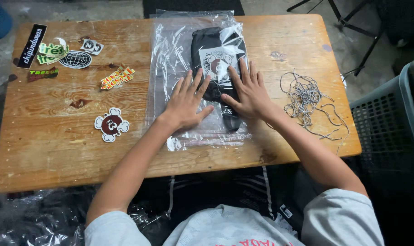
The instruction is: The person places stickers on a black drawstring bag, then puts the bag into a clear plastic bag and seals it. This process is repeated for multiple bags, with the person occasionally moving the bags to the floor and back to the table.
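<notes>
A clear plastic bag [170, 59] lies flat in the middle of a wooden table [47, 146]. Inside it sits a folded black garment [216, 38] with a white printed patch. My left hand [186, 102] lies palm down, fingers spread, on the bag at the garment's near left side. My right hand [248, 91] presses flat, fingers spread, on the bag over the garment's near right part. Both hands hold nothing.
Several stickers lie on the table's left half, among them a bone-shaped brown one [111, 124] and a globe one [76, 59]. A tangle of grey cord [307, 98] lies at the right. A dark plastic crate [389, 114] stands beside the table's right edge.
</notes>
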